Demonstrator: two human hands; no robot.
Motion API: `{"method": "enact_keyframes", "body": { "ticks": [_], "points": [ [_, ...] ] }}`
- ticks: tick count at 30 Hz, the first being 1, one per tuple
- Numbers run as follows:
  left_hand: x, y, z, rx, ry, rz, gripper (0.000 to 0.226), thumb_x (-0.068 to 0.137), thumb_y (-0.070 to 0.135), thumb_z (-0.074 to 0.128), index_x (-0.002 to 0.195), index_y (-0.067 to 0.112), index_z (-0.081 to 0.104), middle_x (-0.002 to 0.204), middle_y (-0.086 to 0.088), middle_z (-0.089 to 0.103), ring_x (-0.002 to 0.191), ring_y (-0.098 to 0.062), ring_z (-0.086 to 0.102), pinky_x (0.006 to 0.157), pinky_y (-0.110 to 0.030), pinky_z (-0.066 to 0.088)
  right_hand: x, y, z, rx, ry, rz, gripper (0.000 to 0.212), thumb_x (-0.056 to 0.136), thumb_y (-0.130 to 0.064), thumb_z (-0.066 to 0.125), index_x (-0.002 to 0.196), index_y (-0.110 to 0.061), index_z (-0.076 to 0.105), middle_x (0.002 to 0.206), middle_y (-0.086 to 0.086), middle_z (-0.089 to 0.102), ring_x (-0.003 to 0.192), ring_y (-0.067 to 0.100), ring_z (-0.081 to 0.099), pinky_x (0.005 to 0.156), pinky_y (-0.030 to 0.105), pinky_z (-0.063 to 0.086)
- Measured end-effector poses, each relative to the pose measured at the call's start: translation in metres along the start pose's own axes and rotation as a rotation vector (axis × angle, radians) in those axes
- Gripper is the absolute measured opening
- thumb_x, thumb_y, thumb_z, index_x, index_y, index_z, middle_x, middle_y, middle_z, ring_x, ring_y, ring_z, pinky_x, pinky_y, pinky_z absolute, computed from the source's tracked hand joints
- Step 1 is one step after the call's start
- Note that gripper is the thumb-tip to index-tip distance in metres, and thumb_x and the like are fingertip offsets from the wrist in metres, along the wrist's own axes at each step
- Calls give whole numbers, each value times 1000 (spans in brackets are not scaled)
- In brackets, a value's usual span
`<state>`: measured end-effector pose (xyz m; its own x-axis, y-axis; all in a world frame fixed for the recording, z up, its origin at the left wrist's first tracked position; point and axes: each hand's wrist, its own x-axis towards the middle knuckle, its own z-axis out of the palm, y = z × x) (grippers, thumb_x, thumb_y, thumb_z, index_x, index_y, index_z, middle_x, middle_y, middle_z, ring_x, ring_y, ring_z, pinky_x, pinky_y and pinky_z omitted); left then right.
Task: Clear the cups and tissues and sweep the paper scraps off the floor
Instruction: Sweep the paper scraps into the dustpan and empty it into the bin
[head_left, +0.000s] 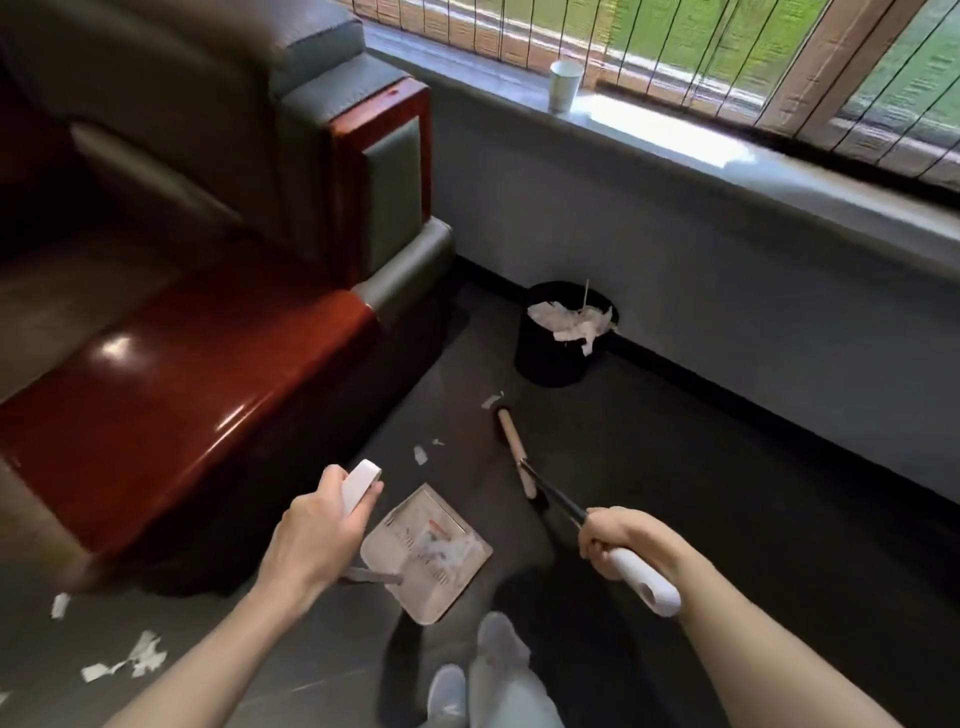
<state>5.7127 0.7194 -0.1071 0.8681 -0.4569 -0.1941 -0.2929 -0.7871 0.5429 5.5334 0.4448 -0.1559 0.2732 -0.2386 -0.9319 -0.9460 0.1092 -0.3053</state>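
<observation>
The dustpan (426, 556) lies near centre on the floor, the broom (514, 452) just right of it. Beyond stands the bin (550, 358) (tissues (571, 319) in it), a cup (564, 85) on the sill (654, 130) above. The armchair (208, 312) fills the left; paper scraps (130, 660) lie near left.

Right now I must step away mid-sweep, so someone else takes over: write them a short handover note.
Hands: left hand grips the dustpan handle; right hand grips the broom handle.
Done: dustpan holds some swept paper; black bin by the wall is full of tissues.
Left: paper cup on the windowsill; floor scraps near the broom head, and more beside the armchair.
</observation>
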Motion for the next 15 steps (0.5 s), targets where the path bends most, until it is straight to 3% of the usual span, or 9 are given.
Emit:
{"method": "enact_keyframes", "body": {
  "ticks": [4,10,13,15],
  "points": [
    [5,-22,-13,39,69,-73,39,89,55,46,72,22,35,54,-2,52,51,-25,50,50,-35,37,1,-32,-23,-115,44,99,12,76,3,48,71,-7,53,45,6,44,43,18,42,49,28,34],
    [18,-53,-37,82,120,-153,36,90,48,52,71,22,35,52,-4,48,51,-30,44,55,-39,41,9,-73,-42,-97,104,84,13,68,2,50,76,-2,59,46,7,47,44,18,44,54,29,36],
    [30,-61,-49,104,103,-165,35,90,46,53,72,21,35,54,-7,49,55,-36,51,56,-40,42,27,-94,-49,-74,116,112,21,73,4,49,90,1,60,45,7,46,39,16,44,47,27,37],
    [38,-67,-55,125,87,-164,34,90,48,50,74,22,36,56,-7,52,58,-37,53,55,-40,43,41,-104,-44,-108,116,112,30,76,4,49,104,1,59,46,7,48,42,17,45,52,27,39]
  ]
}}
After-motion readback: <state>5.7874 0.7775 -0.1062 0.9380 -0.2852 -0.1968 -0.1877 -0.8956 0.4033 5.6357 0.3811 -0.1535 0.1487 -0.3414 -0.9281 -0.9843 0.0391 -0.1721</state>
